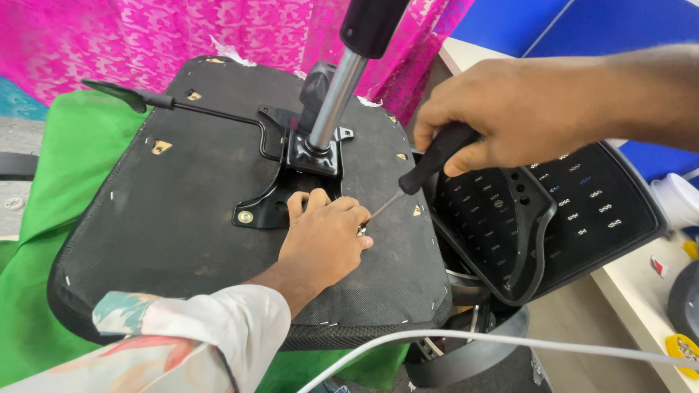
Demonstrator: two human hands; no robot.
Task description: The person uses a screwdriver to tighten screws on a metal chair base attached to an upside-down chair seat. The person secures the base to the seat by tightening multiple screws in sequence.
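Right now, seen from the head camera, an upturned chair seat [182,211] lies on a green cloth [65,167], its metal bracket [287,175] and gas post [336,91] pointing up. The right hand [510,109] is clenched around the black handle of a screwdriver [426,167], whose thin shaft slants down to a small screw [362,231] just under the left hand's fingertips. The left hand [324,236] rests on the seat beside the bracket, fingers pinched at that screw. A black mesh backrest [553,211] lies just beyond the right hand. With the shaft so tilted, I judge the tip could slip off the screw head and jab the steadying fingers or tear the fabric.
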